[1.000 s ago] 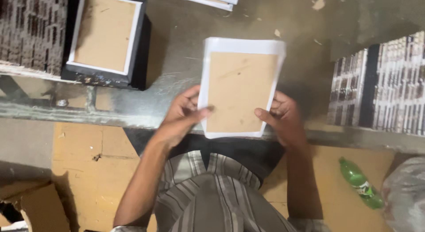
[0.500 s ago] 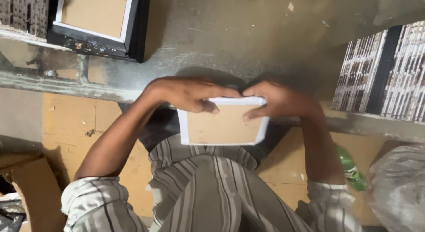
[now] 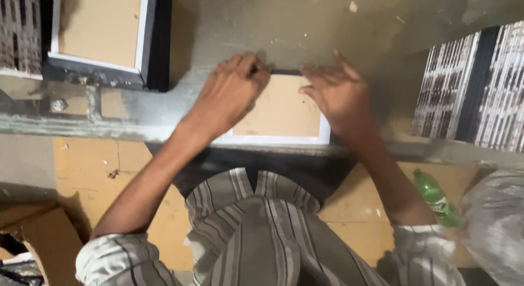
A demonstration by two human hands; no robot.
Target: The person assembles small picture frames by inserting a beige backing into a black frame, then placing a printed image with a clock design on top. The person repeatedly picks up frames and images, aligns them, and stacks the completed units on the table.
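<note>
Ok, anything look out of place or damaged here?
Mostly no. The frame lies flat and square under the left hand and right hand. One oddity: a green bottle lies on its side on the floor.

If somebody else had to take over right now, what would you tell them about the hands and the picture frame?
Left hand: flat on the white picture frame, fingers at its far edge.
Right hand: spread on the frame's right side.
The frame lies back-side up on the grey workbench, at its near edge. Another frame stack sits far left, striped stacks to the right.
Done: frame laid down. Left: cannot tell.
</note>
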